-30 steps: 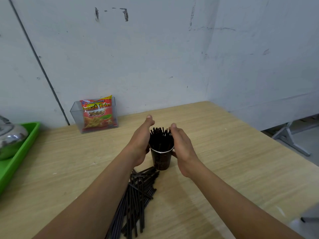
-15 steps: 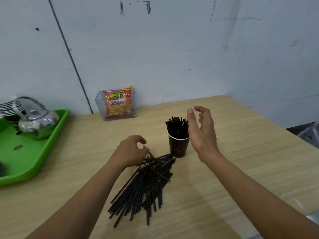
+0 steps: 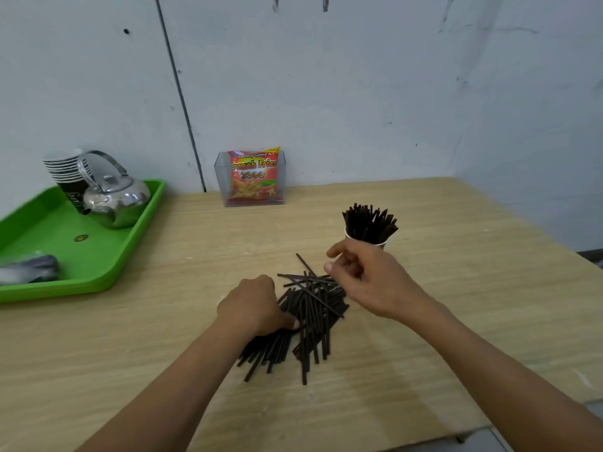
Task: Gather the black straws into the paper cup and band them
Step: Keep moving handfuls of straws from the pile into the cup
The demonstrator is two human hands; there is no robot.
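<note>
Resting on the pile: left hand (image 3: 253, 303), fingers curled down over the near-left part of the loose straws (image 3: 310, 316), pressing on them; whether it truly grips any I cannot tell.
Right hand (image 3: 365, 282): hovers over the far-right end of the pile, fingers bent and partly spread, fingertips (image 3: 329, 267) at the straw ends; cannot tell if one is pinched.
Loose straws: one heap, too many to count, lying flat on the desk (image 3: 456, 321) between the two hands, a few crossed on top.
Paper cup (image 3: 378, 244): one, upright, just beyond the right hand, mostly hidden by it; white rim shows.
Cup contents: a dense bunch of black straws (image 3: 370, 223) standing up, fanned slightly.
Clear box (image 3: 250, 179): one, far centre against the wall, holding one red snack packet (image 3: 254, 176).
Green tray (image 3: 98, 256): one, far left; holds one metal kettle (image 3: 114, 199), one stack of cups (image 3: 67, 172), one small round thing and a blurred wrapped bundle.
</note>
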